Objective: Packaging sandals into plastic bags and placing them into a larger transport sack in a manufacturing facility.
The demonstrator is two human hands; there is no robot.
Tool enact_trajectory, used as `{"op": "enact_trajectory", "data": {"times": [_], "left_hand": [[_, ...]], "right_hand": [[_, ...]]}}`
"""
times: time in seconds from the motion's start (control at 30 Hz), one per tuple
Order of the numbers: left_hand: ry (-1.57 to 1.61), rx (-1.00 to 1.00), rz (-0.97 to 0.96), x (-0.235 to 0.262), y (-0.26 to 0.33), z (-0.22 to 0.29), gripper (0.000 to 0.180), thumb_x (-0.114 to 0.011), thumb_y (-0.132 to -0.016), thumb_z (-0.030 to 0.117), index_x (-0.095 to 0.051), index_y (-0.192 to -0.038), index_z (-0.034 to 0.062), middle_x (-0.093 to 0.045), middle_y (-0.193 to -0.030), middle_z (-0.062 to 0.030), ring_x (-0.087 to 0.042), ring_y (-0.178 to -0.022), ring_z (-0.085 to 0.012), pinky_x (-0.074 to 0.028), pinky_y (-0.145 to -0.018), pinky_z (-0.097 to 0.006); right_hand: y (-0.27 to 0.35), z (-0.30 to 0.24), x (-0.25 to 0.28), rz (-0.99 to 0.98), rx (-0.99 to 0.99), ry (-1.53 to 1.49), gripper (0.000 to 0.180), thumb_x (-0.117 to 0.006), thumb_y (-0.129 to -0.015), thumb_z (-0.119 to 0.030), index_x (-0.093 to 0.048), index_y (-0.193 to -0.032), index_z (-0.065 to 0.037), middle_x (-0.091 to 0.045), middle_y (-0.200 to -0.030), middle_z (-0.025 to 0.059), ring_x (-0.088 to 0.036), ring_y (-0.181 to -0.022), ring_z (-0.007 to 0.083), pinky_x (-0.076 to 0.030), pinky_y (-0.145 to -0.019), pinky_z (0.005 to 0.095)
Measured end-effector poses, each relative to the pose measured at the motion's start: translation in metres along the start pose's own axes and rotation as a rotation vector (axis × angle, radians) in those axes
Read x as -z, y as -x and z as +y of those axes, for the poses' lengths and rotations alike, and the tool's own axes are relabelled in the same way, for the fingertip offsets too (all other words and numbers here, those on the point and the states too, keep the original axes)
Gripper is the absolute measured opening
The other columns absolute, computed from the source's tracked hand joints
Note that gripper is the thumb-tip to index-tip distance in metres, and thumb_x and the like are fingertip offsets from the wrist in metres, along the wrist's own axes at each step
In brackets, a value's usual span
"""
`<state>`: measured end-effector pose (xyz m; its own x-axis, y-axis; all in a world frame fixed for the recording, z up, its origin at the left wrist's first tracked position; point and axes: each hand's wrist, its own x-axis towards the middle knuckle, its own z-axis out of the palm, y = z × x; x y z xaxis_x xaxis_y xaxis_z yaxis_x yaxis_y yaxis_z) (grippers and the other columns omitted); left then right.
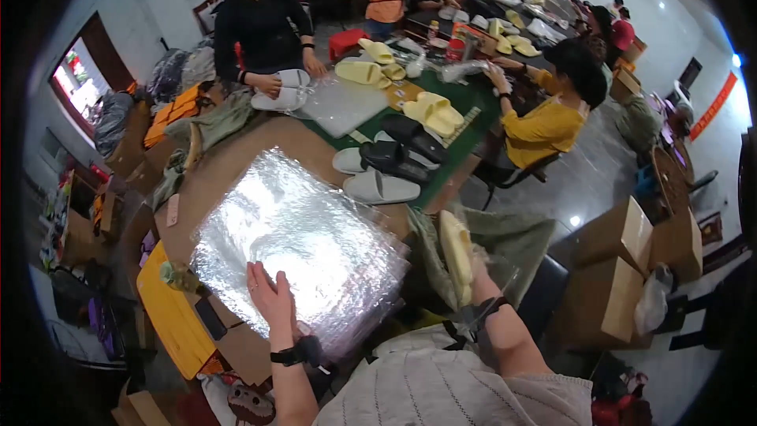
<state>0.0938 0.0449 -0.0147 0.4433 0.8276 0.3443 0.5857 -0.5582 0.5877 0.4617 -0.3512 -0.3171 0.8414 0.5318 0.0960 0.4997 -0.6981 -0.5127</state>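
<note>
A pale yellow slipper point(453, 248) stands on end at my right side, beside the table's near corner. My right hand point(479, 278) is closed around it, with the fingers partly hidden behind the slipper. My left hand point(272, 297) rests with its fingers stretched out on the near part of a shiny stack of clear plastic bags point(315, 229). Past the stack lie a grey slipper point(380, 188) and several black slippers point(394, 159). An olive green sack point(512, 248) hangs open behind my right hand.
Across the brown table point(225, 181), a person in black point(264, 24) holds light grey slippers point(282, 93). To the right sits a person in yellow point(544, 138). More yellow slippers point(434, 114) lie on the green mat point(457, 158). Cardboard boxes point(607, 284) stand on the right.
</note>
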Motion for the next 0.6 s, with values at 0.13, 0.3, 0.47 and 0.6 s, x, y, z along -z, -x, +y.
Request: {"op": "enact_trajectory", "data": {"times": [0.13, 0.3, 0.47, 0.6], "left_hand": [[-0.065, 0.016, 0.012, 0.01, 0.009, -0.023, 0.055, -0.059, -0.088, 0.024, -0.045, -0.133, -0.0045, -0.036, -0.144, -0.0253, -0.036, -0.131, -0.0394, -0.03, -0.108, -0.045], [-0.123, 0.063, 0.017, 0.021, 0.017, -0.023, 0.055, -0.06, -0.089, 0.025, -0.045, -0.135, -0.0018, -0.036, -0.146, -0.0219, -0.035, -0.132, -0.0384, -0.029, -0.109, -0.045], [-0.059, 0.105, -0.026, 0.013, 0.011, -0.01, 0.055, -0.06, -0.089, 0.026, -0.045, -0.135, -0.0015, -0.036, -0.147, -0.0204, -0.035, -0.134, -0.0374, -0.028, -0.11, -0.043], [-0.11, 0.129, -0.002, 0.015, 0.011, -0.009, 0.054, -0.061, -0.088, 0.026, -0.048, -0.134, 0.0009, -0.038, -0.146, -0.0206, -0.036, -0.132, -0.0373, -0.029, -0.109, -0.043]], "right_hand": [[0.036, 0.038, 0.037, -0.111, -0.634, -0.397, 0.041, -0.056, -0.095, -0.034, -0.063, -0.071, -0.002, -0.059, -0.061, 0.0086, -0.057, -0.056, 0.0211, -0.045, -0.05, 0.0352], [0.021, -0.038, 0.112, -0.271, -1.016, -0.38, 0.059, -0.054, -0.094, -0.046, -0.059, -0.058, 0.0, -0.059, -0.055, 0.015, -0.059, -0.053, 0.0271, -0.041, -0.048, 0.0421], [-0.032, -0.054, 0.082, -0.258, -0.68, -0.326, 0.054, -0.061, -0.086, -0.051, -0.066, -0.087, 0.003, -0.065, -0.068, 0.015, -0.064, -0.069, 0.0315, -0.047, -0.064, 0.0424], [-0.108, -0.124, 0.062, -0.364, -0.45, -0.212, 0.045, -0.064, -0.084, -0.044, -0.068, -0.094, 0.0, -0.068, -0.084, 0.0158, -0.065, -0.08, 0.0326, -0.05, -0.072, 0.0425]]}}
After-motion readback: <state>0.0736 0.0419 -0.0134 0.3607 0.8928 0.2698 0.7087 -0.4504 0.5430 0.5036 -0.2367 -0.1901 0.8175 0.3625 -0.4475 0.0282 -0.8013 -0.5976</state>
